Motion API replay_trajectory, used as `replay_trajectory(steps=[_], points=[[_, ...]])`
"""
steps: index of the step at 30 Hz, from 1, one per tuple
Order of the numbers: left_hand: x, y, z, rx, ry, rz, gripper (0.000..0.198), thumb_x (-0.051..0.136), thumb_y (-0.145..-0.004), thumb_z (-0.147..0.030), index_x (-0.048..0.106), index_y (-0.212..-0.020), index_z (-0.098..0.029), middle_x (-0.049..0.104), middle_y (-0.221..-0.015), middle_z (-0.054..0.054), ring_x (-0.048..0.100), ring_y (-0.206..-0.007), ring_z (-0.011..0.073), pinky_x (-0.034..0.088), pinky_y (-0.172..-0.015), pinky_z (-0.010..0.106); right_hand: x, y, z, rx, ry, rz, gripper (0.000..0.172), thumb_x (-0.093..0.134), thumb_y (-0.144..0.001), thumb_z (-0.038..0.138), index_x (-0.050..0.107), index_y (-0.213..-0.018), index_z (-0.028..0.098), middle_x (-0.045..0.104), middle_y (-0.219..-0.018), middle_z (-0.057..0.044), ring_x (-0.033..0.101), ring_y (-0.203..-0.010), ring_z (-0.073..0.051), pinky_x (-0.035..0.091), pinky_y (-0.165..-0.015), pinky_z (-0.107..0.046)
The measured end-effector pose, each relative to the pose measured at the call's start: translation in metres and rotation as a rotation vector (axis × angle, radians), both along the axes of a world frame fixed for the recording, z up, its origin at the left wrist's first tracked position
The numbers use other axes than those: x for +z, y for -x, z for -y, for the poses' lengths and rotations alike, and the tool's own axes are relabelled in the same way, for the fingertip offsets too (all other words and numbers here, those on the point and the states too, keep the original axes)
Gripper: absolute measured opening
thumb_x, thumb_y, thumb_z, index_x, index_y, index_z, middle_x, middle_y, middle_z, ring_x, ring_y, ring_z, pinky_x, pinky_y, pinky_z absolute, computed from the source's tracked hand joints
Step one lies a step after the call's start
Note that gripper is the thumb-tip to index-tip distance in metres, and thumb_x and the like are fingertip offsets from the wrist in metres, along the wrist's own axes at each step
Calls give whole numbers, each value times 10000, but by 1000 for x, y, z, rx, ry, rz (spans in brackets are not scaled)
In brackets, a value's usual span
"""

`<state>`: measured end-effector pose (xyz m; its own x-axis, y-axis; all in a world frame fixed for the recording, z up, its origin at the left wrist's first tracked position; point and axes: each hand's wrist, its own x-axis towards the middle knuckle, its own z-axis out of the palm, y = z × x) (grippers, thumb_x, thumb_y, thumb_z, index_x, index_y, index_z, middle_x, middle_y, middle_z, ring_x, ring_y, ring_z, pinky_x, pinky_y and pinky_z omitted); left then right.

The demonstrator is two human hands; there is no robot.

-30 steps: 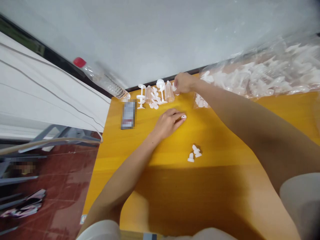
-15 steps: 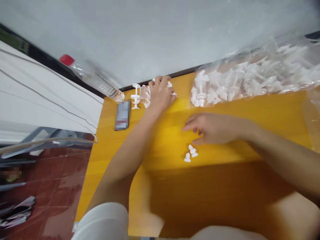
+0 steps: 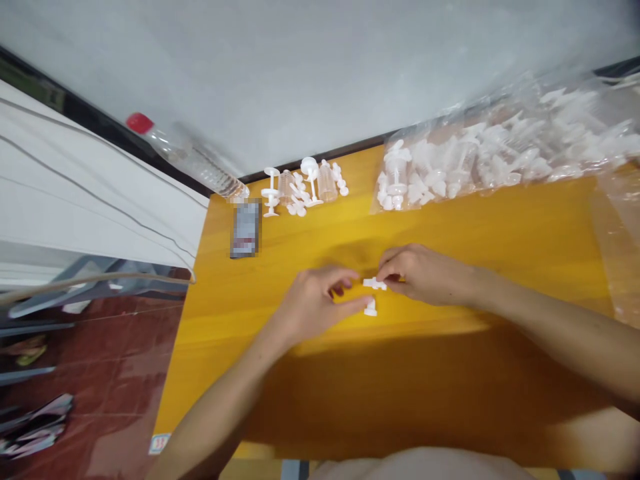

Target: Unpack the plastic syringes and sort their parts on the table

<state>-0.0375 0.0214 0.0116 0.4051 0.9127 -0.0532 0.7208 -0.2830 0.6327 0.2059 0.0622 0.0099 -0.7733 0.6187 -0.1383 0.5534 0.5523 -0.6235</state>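
My right hand (image 3: 413, 272) pinches a small white plastic nozzle piece (image 3: 373, 283) between thumb and fingertips, just above the yellow table (image 3: 425, 387). Facing it from the left is my left hand (image 3: 317, 300), its thumb and fingers apart around a gap. The left thumb tip is close to a second small white nozzle piece (image 3: 370, 309) on the table; whether they touch I cannot tell. Along the back edge lie white plunger-like parts (image 3: 311, 181), clear ribbed cylinders (image 3: 327, 183) and several small white pieces (image 3: 298, 195).
A clear plastic bag (image 3: 460, 160) full of white and clear parts lies at the back right. On the left are a phone-like device (image 3: 245, 228), blurred out, and a clear bottle with a red cap (image 3: 190, 159). A grey wall (image 3: 310, 73) rises behind the table.
My left hand has come back from the row of parts to the middle, uncovering them. My right hand has closed on one of the two small white pieces.
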Motion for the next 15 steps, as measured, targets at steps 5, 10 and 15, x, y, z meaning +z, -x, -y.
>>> replay_trajectory(steps=[5,10,15], points=[[-23,-15,37,-2,0,-58,160,715,-880,-431,747,-950,-291,737,-830,28,694,-700,221,594,-626,402,2,9,4,-70,-9,60,168,574,-963,191,737,-943,152,725,-1000,-113,667,-928,-221,446,-810,-292],[-11,-5,18,-27,-35,-48,145,635,-852,-189,742,-935,-241,713,-809,9,666,-685,162,556,-655,314,5,15,8,-87,-20,240,187,546,-962,151,727,-915,152,725,-1011,-134,669,-949,-237,427,-793,-294],[21,9,-47,117,-75,65,138,648,-887,-294,713,-985,-221,743,-863,4,684,-746,156,548,-711,300,31,3,-24,-122,-108,187,195,559,-892,106,719,-797,165,730,-886,-93,655,-823,-208,442,-762,-297]])
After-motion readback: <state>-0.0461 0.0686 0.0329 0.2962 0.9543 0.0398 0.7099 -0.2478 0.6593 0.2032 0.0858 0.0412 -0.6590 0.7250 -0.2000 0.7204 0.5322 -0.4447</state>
